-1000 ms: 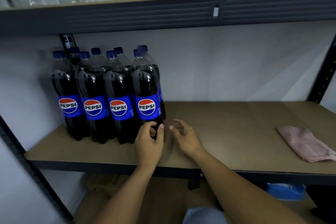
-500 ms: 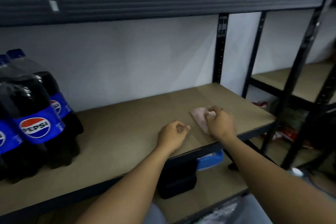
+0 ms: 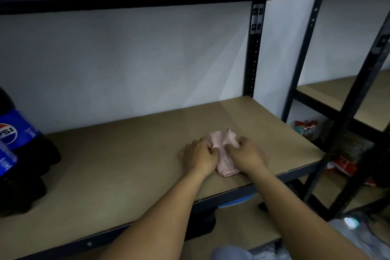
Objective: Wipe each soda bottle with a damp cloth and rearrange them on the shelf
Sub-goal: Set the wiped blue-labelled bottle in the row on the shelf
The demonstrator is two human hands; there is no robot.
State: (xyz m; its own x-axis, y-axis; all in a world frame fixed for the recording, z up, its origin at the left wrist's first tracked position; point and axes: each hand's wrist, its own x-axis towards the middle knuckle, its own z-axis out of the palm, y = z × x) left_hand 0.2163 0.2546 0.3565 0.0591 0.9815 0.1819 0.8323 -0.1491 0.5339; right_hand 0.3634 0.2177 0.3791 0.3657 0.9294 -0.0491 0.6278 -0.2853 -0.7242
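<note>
While both hands sit on the cloth, the step in hand reads as gathering it into a usable pad before any bottle gets wiped. Left hand has its fingers curled in against the cloth's left edge, pinching a fold. Right hand has its fingers curled down over the right side, bunching fabric under them. Neither hand is flat or spread. Cloth is pink and crumpled, lying on the shelf board near its front edge, toward the right end. It's between the two hands and touching both; a corner sticks up on the far side and a folded end pokes out on the near side. To do this well, my take: fold it to a compact pad with a clean face outward and keep it in one hand only, so the other can steady a bottle by the neck. No loose tails, they'd drag on the board and snag caps. Can't tell from here whether it's damp; worth checking before wiping. Soda bottles stand at the far left edge of view, only partly in frame, well apart from hands and cloth. So a reach or step leftward is needed once the cloth is up. I'd set wiped bottles on the board between bottles and cloth. Snack packets lie lower right, not relevant.
</note>
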